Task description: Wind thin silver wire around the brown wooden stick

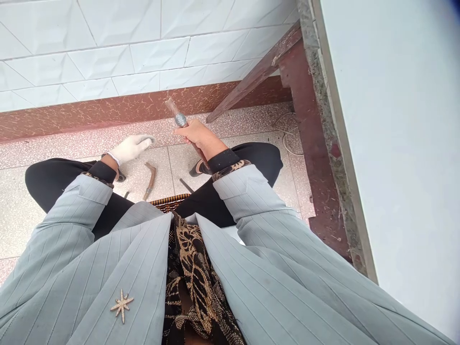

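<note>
My right hand (197,134), bare, is wrapped round a slanting brown stick (201,155) that looks like a wooden handle. Just above its fingers, a silvery coil of wound wire (180,120) circles the stick, whose pale flat end (171,105) points toward the wall. To the left, apart from the stick, my left hand (129,148) wears a white glove with greyish fingertips. Its thumb and fingers are pressed together; whatever they may pinch is too small to make out. Beneath and between both hands, a bent brown stick (151,181) lies on the floor.
A short dark bar (186,185) lies near a woven seat edge (168,203) between my knees. White wall tiles (158,52) rise ahead above a reddish skirting (118,112). At right stand a slanting wooden leg (251,74) and a white-topped table (402,143), with a cable (287,139) below.
</note>
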Available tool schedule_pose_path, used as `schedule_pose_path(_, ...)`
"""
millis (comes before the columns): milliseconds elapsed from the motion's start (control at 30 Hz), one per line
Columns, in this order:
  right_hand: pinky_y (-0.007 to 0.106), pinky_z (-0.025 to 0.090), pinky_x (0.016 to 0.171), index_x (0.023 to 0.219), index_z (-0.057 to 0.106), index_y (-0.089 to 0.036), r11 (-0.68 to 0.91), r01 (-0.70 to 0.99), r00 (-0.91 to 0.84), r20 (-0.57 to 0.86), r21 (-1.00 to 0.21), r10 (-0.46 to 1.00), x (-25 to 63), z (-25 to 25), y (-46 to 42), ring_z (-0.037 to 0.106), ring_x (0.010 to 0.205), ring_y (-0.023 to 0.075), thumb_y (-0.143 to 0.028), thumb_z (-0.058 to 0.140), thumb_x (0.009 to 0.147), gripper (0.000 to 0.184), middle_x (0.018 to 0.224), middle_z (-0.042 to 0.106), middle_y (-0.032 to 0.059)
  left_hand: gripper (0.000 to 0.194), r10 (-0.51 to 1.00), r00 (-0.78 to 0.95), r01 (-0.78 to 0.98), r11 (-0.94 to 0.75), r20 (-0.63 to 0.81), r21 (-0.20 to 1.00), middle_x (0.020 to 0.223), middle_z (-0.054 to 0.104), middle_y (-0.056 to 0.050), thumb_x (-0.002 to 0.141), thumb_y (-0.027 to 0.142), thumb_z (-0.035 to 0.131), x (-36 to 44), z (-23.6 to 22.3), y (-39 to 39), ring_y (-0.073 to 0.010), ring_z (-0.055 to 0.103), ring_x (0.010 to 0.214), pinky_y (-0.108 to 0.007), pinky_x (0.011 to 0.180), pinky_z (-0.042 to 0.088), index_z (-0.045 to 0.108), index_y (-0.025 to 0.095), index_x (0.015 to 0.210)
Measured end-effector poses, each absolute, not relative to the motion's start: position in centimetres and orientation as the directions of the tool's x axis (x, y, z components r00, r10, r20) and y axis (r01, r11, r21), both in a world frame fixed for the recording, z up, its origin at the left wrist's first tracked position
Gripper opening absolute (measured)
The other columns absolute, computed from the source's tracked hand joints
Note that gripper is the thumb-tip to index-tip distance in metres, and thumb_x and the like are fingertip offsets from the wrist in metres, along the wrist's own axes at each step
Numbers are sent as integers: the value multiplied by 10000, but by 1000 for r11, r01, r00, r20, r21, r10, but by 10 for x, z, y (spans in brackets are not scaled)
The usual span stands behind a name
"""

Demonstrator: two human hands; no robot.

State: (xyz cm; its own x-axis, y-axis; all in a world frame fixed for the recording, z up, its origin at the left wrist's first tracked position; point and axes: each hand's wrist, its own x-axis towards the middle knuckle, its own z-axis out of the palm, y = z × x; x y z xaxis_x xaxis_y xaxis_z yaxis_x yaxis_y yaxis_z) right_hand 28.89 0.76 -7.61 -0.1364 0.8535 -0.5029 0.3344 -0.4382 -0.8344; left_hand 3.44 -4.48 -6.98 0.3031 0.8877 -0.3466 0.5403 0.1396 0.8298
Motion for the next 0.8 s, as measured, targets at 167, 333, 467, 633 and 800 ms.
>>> schedule_pose_path(167, 208, 255, 365, 814, 441, -253, -459, 330, -144, -525, -825, 839, 292, -65, 5, 334, 447, 100, -119, 743, 893, 340, 525, 397, -52, 359, 900, 343, 629, -8, -269, 777, 1133, 813, -60, 941, 290, 628, 35, -71, -45, -181, 715, 993, -264, 951, 543, 792, 187, 1243)
schedule_pose_path(333, 199, 267, 378, 786, 421, -245, -501, 345, -114, -565, -794, 817, 292, -54, 3, 341, 442, 84, -82, 686, 940, 347, 537, 407, -50, 273, 907, 265, 535, 143, -327, 832, 822, 762, -54, 943, 278, 604, 31, -67, -43, -90, 529, 529, -210, 527, 424, 772, 113, 1082)
schedule_pose_path(467, 192, 265, 390, 771, 421, -236, -508, 339, -127, -574, -792, 809, 294, -51, 4, 337, 447, 79, -84, 657, 964, 340, 538, 401, -52, 287, 893, 290, 301, 257, -345, 918, 544, 573, 7, 983, 360, 634, 23, -72, -42, -70, 428, 426, -208, 485, 406, 734, 106, 895)
schedule_pose_path(633, 198, 241, 403, 773, 403, -240, -521, 278, -135, -570, -807, 811, 297, -50, 4, 306, 450, 75, -81, 634, 966, 340, 551, 382, -62, 202, 867, 293, 3, 421, -404, 907, 629, 635, 19, 979, 315, 667, 23, -80, -45, -59, 435, 406, -207, 482, 457, 665, 130, 1060)
schedule_pose_path(800, 188, 222, 406, 772, 399, -235, -554, 165, -161, -577, -816, 801, 298, -48, 4, 276, 449, 62, -91, 632, 955, 330, 549, 373, -69, 171, 852, 325, -8, 437, -411, 899, 613, 602, 62, 919, 170, 667, 28, -82, -48, -38, 380, 378, -170, 441, 383, 598, 171, 1076)
